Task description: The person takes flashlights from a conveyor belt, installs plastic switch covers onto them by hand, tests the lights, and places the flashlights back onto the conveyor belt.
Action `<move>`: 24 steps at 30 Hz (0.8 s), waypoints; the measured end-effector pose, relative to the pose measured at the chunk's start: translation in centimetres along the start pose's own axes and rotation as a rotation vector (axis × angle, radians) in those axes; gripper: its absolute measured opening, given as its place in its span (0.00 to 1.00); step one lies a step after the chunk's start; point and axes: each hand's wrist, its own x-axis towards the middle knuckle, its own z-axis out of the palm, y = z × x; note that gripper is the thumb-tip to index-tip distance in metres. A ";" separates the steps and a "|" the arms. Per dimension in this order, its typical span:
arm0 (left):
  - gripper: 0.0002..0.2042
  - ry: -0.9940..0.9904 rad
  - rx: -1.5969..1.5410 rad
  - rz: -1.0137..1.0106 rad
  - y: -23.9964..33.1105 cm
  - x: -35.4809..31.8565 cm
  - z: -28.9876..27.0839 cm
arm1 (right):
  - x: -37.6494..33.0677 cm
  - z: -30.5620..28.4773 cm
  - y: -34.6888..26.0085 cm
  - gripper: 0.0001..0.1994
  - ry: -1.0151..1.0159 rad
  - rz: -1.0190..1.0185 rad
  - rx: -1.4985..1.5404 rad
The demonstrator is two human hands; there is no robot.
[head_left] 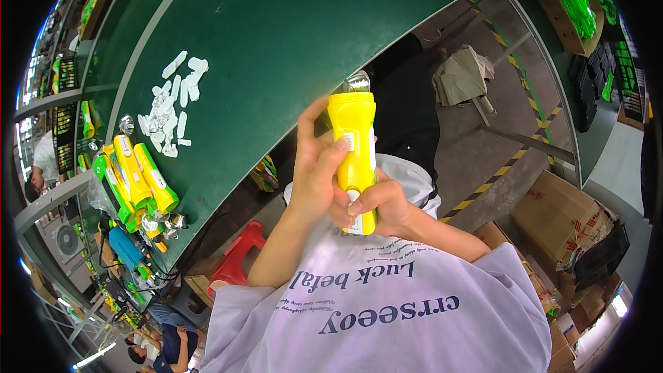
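Note:
In front of my chest I hold a yellow flashlight body (355,155) upright, its threaded end up. A shiny silver reflector (358,81) sits tilted at that end, off to one side of the opening. My left hand (314,166) is closed round the left side, with the thumb on a small white label on the barrel. Lower down, my right hand (381,206) grips the bottom part, its thumb near a round white switch (353,195). The fingers behind the body are partly hidden.
On the green table (276,34) lies a pile of small white plastic pieces (164,114). More yellow flashlight bodies (131,173) with loose reflectors are heaped at the left edge. A red stool (242,252) stands below the table; cardboard boxes (563,221) are at the right.

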 end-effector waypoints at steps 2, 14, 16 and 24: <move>0.29 0.010 0.017 0.014 -0.1 -0.1 0.4 | 0.0 -0.5 0.2 0.16 -0.058 0.001 0.010; 0.34 0.593 0.478 0.746 6.7 -2.9 -4.6 | 0.6 5.4 -7.4 0.24 0.031 -0.051 -1.533; 0.35 0.479 0.863 0.911 9.7 -4.7 -6.0 | 1.7 7.6 -9.0 0.22 -0.008 -0.096 -2.118; 0.31 0.040 1.549 0.393 11.9 -4.5 -5.2 | 5.0 14.2 -10.6 0.19 -0.470 -1.048 -2.893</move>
